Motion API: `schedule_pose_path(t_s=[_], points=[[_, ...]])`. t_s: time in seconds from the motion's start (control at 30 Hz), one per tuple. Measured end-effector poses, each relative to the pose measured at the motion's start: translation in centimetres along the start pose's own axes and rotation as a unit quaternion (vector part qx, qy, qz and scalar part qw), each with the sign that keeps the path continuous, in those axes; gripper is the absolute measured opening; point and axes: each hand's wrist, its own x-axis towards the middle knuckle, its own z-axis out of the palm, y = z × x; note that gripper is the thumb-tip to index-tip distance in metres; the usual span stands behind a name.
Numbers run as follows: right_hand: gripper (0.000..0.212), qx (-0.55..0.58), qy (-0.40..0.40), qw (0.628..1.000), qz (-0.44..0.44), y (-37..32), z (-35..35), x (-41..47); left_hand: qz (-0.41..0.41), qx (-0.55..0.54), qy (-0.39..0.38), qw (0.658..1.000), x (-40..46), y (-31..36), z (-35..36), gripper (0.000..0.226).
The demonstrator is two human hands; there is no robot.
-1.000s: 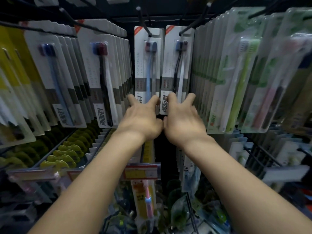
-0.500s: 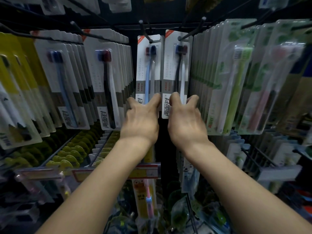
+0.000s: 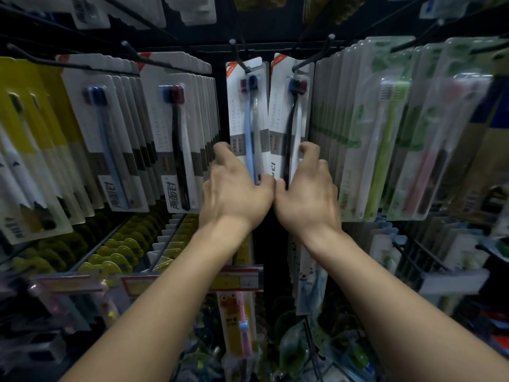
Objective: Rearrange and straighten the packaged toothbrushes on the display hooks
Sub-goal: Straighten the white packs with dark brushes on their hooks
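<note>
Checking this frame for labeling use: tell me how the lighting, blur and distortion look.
Head view: dim overall, dark at the bottom; wide-angle bending splays the side rows outward; motion blur softens the edges, while the left hand, right hand and the two center packs stay fairly legible.

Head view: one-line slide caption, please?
Left hand and right hand grip two white carded toothbrush packs on centre hooks.

1. Yellow-green curved packs (image 3: 121,260) are ranged in rows at lower left.
2. Red-and-yellow price labels (image 3: 237,279) are fixed across the lower middle.
3. A pack printed with a cartoon bear (image 3: 309,282) is hung beneath them, to the right.
4. A pink child's brush on a yellow card (image 3: 239,323) is seen below.
</note>
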Motion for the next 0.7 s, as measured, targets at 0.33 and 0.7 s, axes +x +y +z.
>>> schedule_pose_path(t_s=[0.33, 0.7], points=[[0.045, -0.043, -0.025, 0.997, 0.066, -1.1, -1.0, 0.5, -0.063, -0.035, 0.004, 0.997, 0.2, 0.6, -0.7, 0.066], [0.049, -0.005, -0.027, 0.997, 0.072, -1.1, -1.3, 0.4, -0.089, -0.050, 0.014, 0.995, -0.1, 0.2, -0.7, 0.055]])
